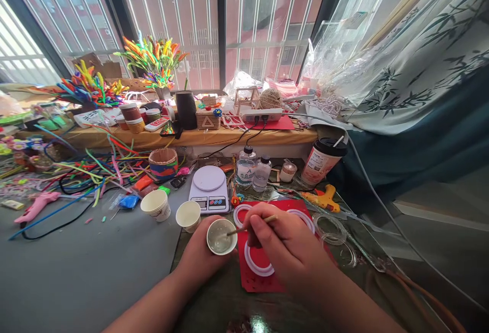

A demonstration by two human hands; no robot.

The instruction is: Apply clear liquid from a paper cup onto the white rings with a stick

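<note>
Two empty paper cups [156,205] stand on the left of the table [95,272], just beside a white kitchen scale [209,186]. Next, my left hand [199,251] comes up from the lower left, fingers curled around the side of a third paper cup [222,252], grasping it with its mouth tipped toward me; clear liquid [219,241] shows inside. From the lower right, my right forearm slants up and inward, and my right hand [284,241] is bent with its back upward, pinching a thin stick [252,226] between thumb and fingers. The stick points left, its end in the liquid. Beneath my right hand, white ring molds [260,273] lie on a red sheet [250,286]. Farther right sits a yellow glue gun [324,198].
</note>
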